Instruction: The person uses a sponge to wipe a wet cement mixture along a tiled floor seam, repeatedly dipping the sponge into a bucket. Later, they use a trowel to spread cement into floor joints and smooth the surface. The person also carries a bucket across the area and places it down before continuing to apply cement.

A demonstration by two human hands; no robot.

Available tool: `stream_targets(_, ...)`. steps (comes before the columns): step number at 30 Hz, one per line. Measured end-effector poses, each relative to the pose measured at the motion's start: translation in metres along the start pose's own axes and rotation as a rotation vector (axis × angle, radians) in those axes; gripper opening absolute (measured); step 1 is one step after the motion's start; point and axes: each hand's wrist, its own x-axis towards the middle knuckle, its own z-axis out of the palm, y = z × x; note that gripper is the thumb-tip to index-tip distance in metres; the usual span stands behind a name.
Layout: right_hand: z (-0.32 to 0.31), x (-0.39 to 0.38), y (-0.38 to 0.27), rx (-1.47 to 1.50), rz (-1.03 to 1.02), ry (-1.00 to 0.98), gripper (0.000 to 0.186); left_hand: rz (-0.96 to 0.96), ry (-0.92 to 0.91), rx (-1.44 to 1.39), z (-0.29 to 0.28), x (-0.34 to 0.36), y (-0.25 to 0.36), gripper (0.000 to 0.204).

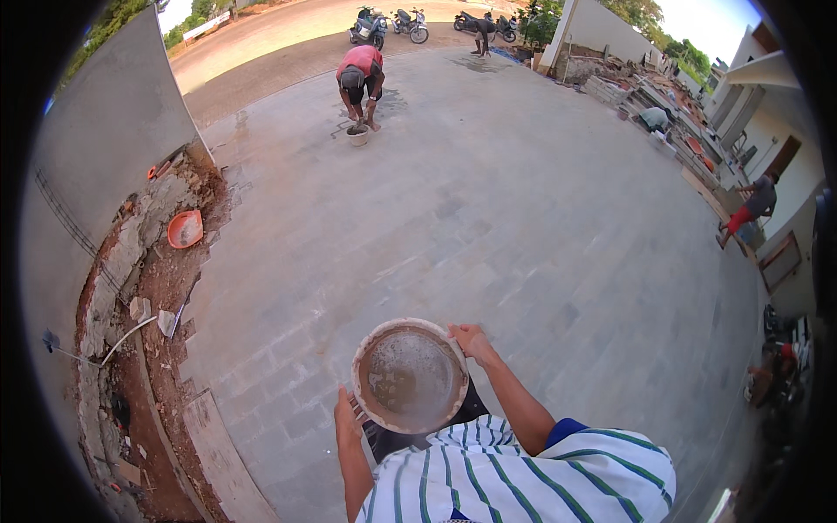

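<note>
A round, dirty pail [408, 375] with a pale crusted rim is held close to my body, murky greyish liquid in its bottom. My left hand [349, 411] grips its left side, the fingers partly hidden behind it. My right hand [467, 339] is closed on the rim at the upper right. Beneath is grey block paving [523, 244].
Ahead, a person in red [357, 70] bends over a small bucket [357, 138]; another person [482, 35] stoops farther back. At right are people [760, 200] and stacked materials [610, 94]. A dirt trench, orange basin [185, 228] and wall line the left. Motorbikes [366, 28] stand beyond.
</note>
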Motion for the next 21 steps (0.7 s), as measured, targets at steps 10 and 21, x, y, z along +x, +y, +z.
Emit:
stream_targets(10, 0.067, 0.243, -0.179, 0.095, 0.082, -0.023, 0.044, -0.006, 0.023, 0.097, 0.054, 0.224, 0.241, 0.077)
stream_targets(21, 0.137, 0.502, -0.369, 0.078, -0.023, 0.019, 0.041, 0.03, -0.047, 0.038, 0.104, 0.446, 0.467, 0.077)
